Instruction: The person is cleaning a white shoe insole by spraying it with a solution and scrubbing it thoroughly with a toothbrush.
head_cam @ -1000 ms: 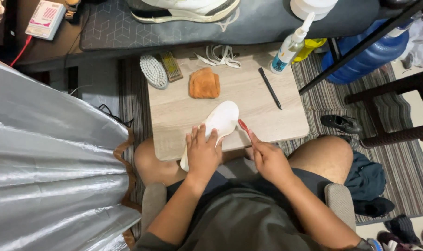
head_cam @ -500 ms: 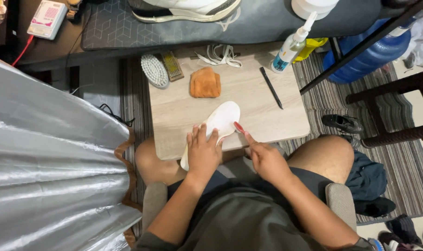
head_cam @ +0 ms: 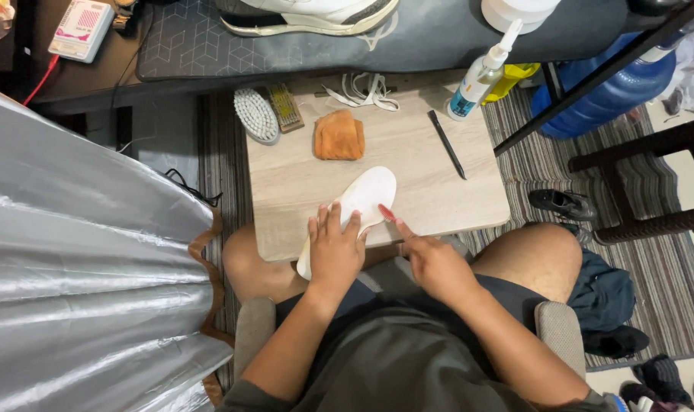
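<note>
- Left hand (head_cam: 335, 248) lies flat with fingers spread on the near end of a white insole (head_cam: 358, 204), pressing it down against the tabletop (head_cam: 431, 191).
- Right hand (head_cam: 431, 263) is curled around a thin red-tipped tool (head_cam: 387, 215), pinched between the fingers, its tip touching the insole's edge at about 3 o'clock of the left hand.
- White insole sits at the front middle of the tabletop, running from 7 o'clock to 1 o'clock (its heel end hangs over the near edge, under the left hand).
- Orange folded cloth (head_cam: 339, 136) lies at 12 o'clock of the insole, apart from it.
- White oval brush (head_cam: 256, 115) rests at the tabletop's 10 o'clock corner, bristles up, with a smaller brown-bristled brush (head_cam: 284, 107) just beside it.
- Loose white laces (head_cam: 362, 91) are heaped at the far edge, at 12 o'clock.
- Black pen-like stick (head_cam: 447, 144) lies at 2 o'clock of the insole, well apart from it.
- Spray bottle (head_cam: 480, 76) with a blue label stands at the far right corner.
- White sneaker (head_cam: 309, 15) rests on the grey mat beyond the tabletop.
- Blue water jug (head_cam: 614, 91) stands on the striped rug at 2 o'clock (partly behind a dark bar).
- Silver sheet (head_cam: 80, 282) fills the 9 o'clock side.
</note>
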